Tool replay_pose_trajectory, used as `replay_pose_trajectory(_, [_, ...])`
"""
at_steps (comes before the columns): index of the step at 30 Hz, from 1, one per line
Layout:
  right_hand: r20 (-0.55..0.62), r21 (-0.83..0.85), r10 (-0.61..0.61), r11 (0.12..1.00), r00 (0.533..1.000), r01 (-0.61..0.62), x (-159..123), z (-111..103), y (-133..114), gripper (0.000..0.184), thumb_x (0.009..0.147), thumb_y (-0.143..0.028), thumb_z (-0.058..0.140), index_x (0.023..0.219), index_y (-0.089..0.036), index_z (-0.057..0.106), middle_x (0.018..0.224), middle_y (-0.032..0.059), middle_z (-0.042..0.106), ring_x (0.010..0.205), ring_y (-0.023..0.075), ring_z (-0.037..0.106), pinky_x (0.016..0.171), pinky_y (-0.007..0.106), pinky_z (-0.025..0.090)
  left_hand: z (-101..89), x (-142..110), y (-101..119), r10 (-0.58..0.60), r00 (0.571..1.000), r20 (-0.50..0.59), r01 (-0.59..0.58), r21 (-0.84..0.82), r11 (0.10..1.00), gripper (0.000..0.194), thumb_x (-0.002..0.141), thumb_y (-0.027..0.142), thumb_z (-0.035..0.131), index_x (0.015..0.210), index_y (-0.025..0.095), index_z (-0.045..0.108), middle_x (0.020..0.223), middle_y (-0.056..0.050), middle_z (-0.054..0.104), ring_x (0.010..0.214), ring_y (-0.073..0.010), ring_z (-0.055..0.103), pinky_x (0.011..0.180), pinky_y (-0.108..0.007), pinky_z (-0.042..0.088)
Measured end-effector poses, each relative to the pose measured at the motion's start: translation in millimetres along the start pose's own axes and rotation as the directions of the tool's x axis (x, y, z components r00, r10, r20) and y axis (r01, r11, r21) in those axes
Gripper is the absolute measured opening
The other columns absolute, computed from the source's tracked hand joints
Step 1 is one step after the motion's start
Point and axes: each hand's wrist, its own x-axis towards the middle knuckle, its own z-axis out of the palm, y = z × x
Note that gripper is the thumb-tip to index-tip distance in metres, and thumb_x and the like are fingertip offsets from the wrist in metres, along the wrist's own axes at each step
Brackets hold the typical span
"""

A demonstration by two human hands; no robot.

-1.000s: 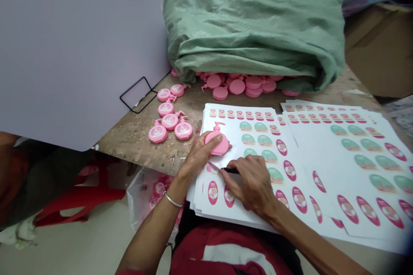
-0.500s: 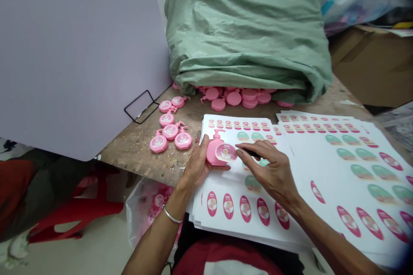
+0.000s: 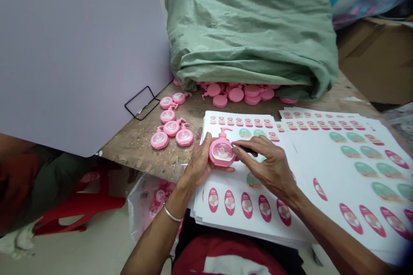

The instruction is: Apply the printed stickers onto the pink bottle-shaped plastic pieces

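Note:
A small pink pump bottle [image 3: 221,163] stands upright in my left hand [image 3: 196,165], with the thumb at its left side and the fingers beneath. An oval pink label [image 3: 222,151] lies on the bottle's front, lined up with its rim. My right hand [image 3: 272,165] pinches a slim black tool [image 3: 248,149]; its exact kind is hard to make out. The thumb and forefinger touch the right edge of the label. Under both hands lies a stack of sticker sheets [image 3: 222,227] with pink and green labels.
More sticker sheets [image 3: 322,159] lie to the right. Several labelled pink bottles [image 3: 172,127] rest at left; plain ones [image 3: 236,94] spill from under a green cloth bag [image 3: 251,21]. A clear plastic bag [image 3: 138,206] of bottles hangs below the table edge. A grey panel [image 3: 77,51] stands left.
The label, which stuck out past the bottle's right side, now sits on its front. My right hand has shifted slightly left, close against the bottle.

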Motion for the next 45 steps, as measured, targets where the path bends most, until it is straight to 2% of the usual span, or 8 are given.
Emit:
replay_pose_trajectory(8, [0.002, -0.001, -0.002, 1.0, 1.0, 0.002, -0.8, 0.2, 1.9, 0.015, 0.086, -0.031, 0.064, 0.094, -0.022, 0.074, 0.068, 0.0028, 0.065, 0.066, 0.0178, 0.052, 0.067, 0.036, 0.042, 2.9, -0.6, 2.3, -0.021, 1.0, -0.006, 0.021, -0.003, 1.0, 0.048, 0.096, 0.05, 0.04, 0.115, 0.013, 0.065, 0.099, -0.013, 0.073, 0.088, -0.0234, 0.07, 0.07, -0.036, 0.063])
replay_pose_trajectory(16, [0.0, -0.004, 0.007, 1.0, 1.0, -0.007, 0.9, -2.2, -0.3, 0.016, 0.086, -0.03, 0.063, 0.093, -0.021, 0.074, 0.068, 0.0033, 0.064, 0.066, 0.0178, 0.052, 0.066, 0.035, 0.042, 2.3, 1.1, -0.3, -0.011, 1.0, 0.003, 0.011, -0.034, 0.999, 0.047, 0.096, 0.048, 0.043, 0.118, 0.012, 0.063, 0.101, -0.013, 0.072, 0.087, -0.0219, 0.07, 0.07, -0.034, 0.063])
replay_pose_trajectory(30, [-0.03, -0.059, -0.073, 0.996, 0.997, 0.071, 0.1, -0.8, 1.0, 0.016, 0.086, -0.026, 0.064, 0.093, -0.016, 0.074, 0.068, 0.0033, 0.064, 0.064, 0.0164, 0.051, 0.065, 0.033, 0.04, 3.6, 0.9, 1.6, -0.022, 1.0, 0.012, 0.022, -0.015, 1.0, 0.048, 0.097, 0.048, 0.04, 0.117, 0.012, 0.063, 0.1, -0.013, 0.073, 0.09, -0.0228, 0.07, 0.07, -0.034, 0.062])
replay_pose_trajectory(34, [-0.035, -0.11, -0.102, 0.989, 0.994, 0.097, 0.7, 0.8, 0.7, 0.017, 0.087, -0.028, 0.064, 0.093, -0.015, 0.073, 0.066, 0.0029, 0.063, 0.063, 0.0161, 0.051, 0.064, 0.033, 0.039, 0.6, -2.2, 2.6, 0.022, 0.996, 0.09, -0.025, 0.036, 0.999, 0.046, 0.09, 0.051, 0.054, 0.111, 0.012, 0.065, 0.102, -0.013, 0.071, 0.089, -0.0237, 0.069, 0.068, -0.033, 0.062])
replay_pose_trajectory(37, [-0.021, -0.164, -0.126, 0.979, 0.992, 0.121, 0.8, -0.2, 3.8, 0.018, 0.088, -0.03, 0.062, 0.092, -0.017, 0.074, 0.064, 0.0025, 0.063, 0.063, 0.0163, 0.052, 0.065, 0.032, 0.039, -2.5, -5.3, 3.1, 0.054, 0.987, 0.152, -0.069, 0.092, 0.993, 0.036, 0.078, 0.036, 0.074, 0.106, 0.014, 0.066, 0.1, -0.009, 0.068, 0.086, -0.0216, 0.068, 0.067, -0.032, 0.062])
replay_pose_trajectory(39, [0.021, -0.237, -0.123, 0.963, 0.992, 0.125, 1.0, -2.6, 6.6, 0.021, 0.089, -0.032, 0.06, 0.093, -0.017, 0.073, 0.068, 0.0041, 0.066, 0.066, 0.0175, 0.055, 0.067, 0.033, 0.04, -4.4, -7.0, 2.7, 0.066, 0.987, 0.148, -0.083, 0.111, 0.99, 0.038, 0.072, 0.027, 0.079, 0.105, 0.015, 0.065, 0.097, -0.006, 0.067, 0.085, -0.0201, 0.067, 0.068, -0.033, 0.062])
replay_pose_trajectory(42, [-0.008, -0.397, -0.038, 0.917, 0.999, 0.032, 1.4, -4.5, 7.6, 0.028, 0.09, -0.038, 0.058, 0.102, -0.016, 0.071, 0.081, 0.009, 0.069, 0.078, 0.0236, 0.061, 0.074, 0.039, 0.043, -3.9, -9.7, 1.7, 0.064, 0.992, 0.111, -0.078, 0.128, 0.989, 0.044, 0.071, 0.026, 0.078, 0.11, 0.015, 0.06, 0.095, -0.007, 0.067, 0.083, -0.0203, 0.068, 0.07, -0.034, 0.061])
replay_pose_trajectory(45, [-0.053, -0.282, 0.063, 0.956, 0.997, -0.075, 1.7, 2.0, 4.4, 0.056, 0.081, -0.047, 0.066, 0.128, -0.017, 0.056, 0.104, 0.0129, 0.068, 0.095, 0.0288, 0.062, 0.082, 0.043, 0.047, 2.8, -16.3, 1.3, 0.014, 0.992, 0.122, -0.031, 0.14, 0.99, 0.048, 0.069, 0.025, 0.079, 0.111, 0.015, 0.058, 0.093, -0.007, 0.068, 0.082, -0.0202, 0.068, 0.072, -0.034, 0.06])
